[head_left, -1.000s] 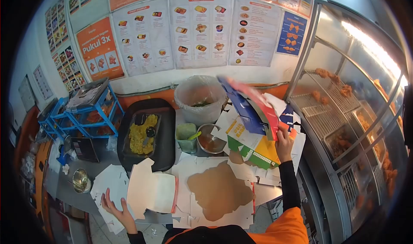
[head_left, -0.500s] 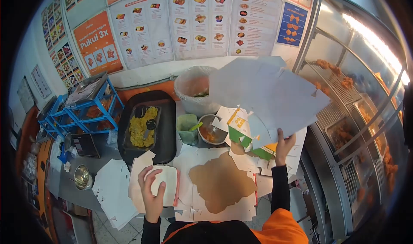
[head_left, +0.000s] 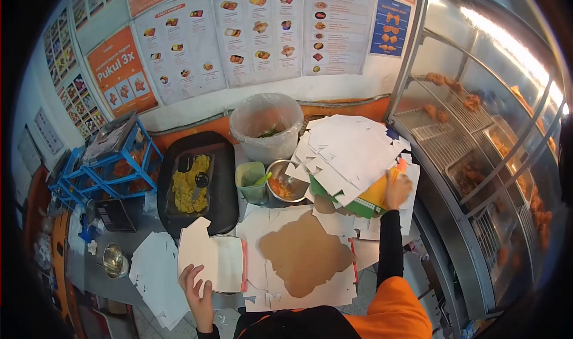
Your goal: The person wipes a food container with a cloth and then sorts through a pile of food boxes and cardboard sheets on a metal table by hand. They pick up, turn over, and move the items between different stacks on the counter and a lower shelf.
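Note:
My left hand (head_left: 197, 292) has its fingers apart at the lower left edge of a part-folded white carton (head_left: 225, 266), whose flap stands up on the left. On the right, my right hand (head_left: 399, 189) lies at the edge of a yellow and green printed carton blank (head_left: 375, 195), its fingers smeared by motion. White carton blanks (head_left: 355, 151) rest in a pile just left of that hand. Between my hands, a brown flat carton blank (head_left: 307, 252) lies on larger white ones.
Behind the work area are a black tray (head_left: 222, 183) with yellow food, a lined bin (head_left: 267, 124), a green container (head_left: 252, 189) and a metal bowl (head_left: 286, 186). A heated display case (head_left: 439, 178) borders the right. Blue racks (head_left: 113, 166) and a small metal bowl (head_left: 113, 260) stand left.
My right hand has let go of a large white blank, now lying on the pile, and moved to the yellow and green one. My left hand has moved down along the white carton.

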Demonstrator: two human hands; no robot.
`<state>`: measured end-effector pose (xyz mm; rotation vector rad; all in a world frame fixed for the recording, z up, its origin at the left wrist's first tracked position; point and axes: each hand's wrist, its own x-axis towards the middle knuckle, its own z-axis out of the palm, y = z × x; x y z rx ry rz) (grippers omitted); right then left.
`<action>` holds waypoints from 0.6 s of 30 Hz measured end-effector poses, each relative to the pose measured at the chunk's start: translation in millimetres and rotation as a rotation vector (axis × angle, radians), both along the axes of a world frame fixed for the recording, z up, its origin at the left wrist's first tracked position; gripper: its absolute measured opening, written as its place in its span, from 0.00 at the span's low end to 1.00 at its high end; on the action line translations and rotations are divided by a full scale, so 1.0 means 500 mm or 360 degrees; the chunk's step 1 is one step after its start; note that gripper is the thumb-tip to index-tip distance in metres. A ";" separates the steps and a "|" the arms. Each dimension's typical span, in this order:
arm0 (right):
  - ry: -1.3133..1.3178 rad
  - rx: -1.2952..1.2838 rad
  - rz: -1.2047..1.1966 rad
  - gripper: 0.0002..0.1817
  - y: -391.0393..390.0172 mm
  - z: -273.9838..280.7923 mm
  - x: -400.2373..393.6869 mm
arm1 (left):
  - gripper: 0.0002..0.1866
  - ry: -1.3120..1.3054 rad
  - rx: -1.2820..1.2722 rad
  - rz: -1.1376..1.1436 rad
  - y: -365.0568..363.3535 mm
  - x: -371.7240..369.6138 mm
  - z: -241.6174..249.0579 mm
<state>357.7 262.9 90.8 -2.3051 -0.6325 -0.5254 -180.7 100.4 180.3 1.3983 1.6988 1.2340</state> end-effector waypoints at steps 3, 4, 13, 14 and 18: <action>0.0315 -0.0020 -0.0010 0.30 -0.040 -0.082 0.095 | 0.19 -0.0047 0.0029 0.0179 -0.012 -0.031 -0.009; 0.0561 0.0051 0.0236 0.30 -0.054 -0.088 0.133 | 0.19 -0.0033 0.0043 0.0213 -0.014 -0.040 -0.009; 0.0982 -0.0423 0.0768 0.17 -0.005 -0.023 0.199 | 0.18 -0.0089 0.0261 0.0410 -0.019 -0.075 0.035; 0.1048 -0.0236 0.0854 0.16 0.002 -0.023 0.204 | 0.17 -0.0140 0.0284 0.0432 -0.022 -0.072 0.038; 0.0582 -0.0332 0.0730 0.14 0.026 0.046 0.218 | 0.16 -0.0125 0.0283 0.0517 -0.049 -0.072 0.028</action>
